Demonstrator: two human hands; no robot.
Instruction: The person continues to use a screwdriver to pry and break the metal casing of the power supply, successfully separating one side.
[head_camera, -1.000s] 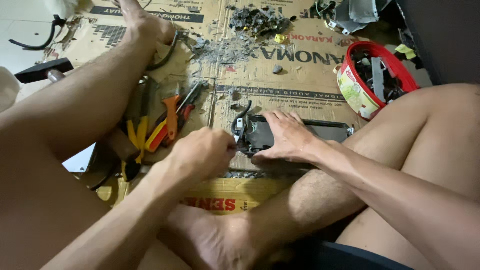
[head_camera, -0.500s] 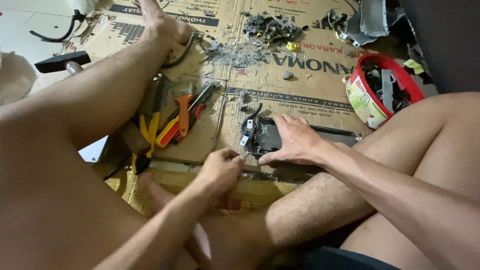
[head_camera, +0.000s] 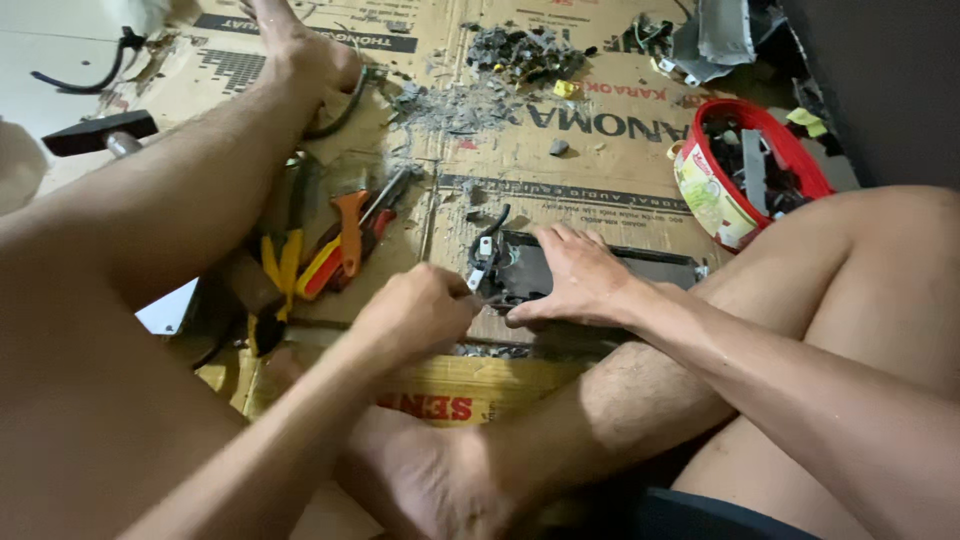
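A flat black device (head_camera: 650, 268) with metal parts at its left end lies on the cardboard (head_camera: 600, 150) between my legs. My right hand (head_camera: 575, 280) lies over its left half, fingers spread on top and thumb at the near edge, holding it down. My left hand (head_camera: 415, 310) is curled shut just left of the device. It pinches something thin whose tip meets the device's left end; I cannot make out what it is. A small metal bracket (head_camera: 483, 252) sticks up there.
Orange- and yellow-handled pliers and cutters (head_camera: 335, 245) lie left of the hands. A hammer (head_camera: 95, 132) rests at far left. A red bucket (head_camera: 745, 170) of parts stands right. Grey debris (head_camera: 520, 50) is piled far back. My legs flank both sides.
My left hand dipped toward the cardboard's near edge and has come back to the device's left end. My right hand has stayed on the device.
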